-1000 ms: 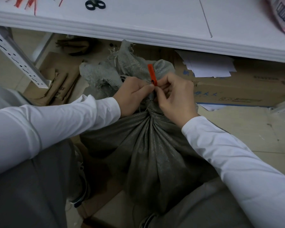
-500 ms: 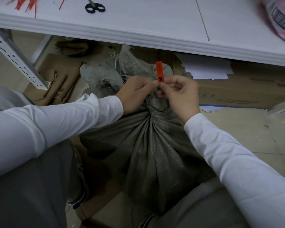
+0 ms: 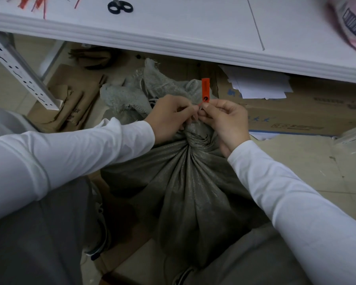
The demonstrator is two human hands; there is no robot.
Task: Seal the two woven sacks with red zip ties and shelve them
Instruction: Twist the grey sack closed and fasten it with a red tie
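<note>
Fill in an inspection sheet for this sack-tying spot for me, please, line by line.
Surface: white shelf board across the top; tiled floor below.
Job's things: one grey woven sack, neck gathered; red zip tie at the neck, its tag upright; spare red ties on the board. Second sack: nothing seen.
Clutter: black scissors on the board; flattened cardboard, loose papers and a cardboard box under it.
Grippers: left hand and right hand both pinch the tie at the sack's neck.
Cables: nothing seen.
Surroundings: perforated metal upright at left; blurred barcoded package at top right.
</note>
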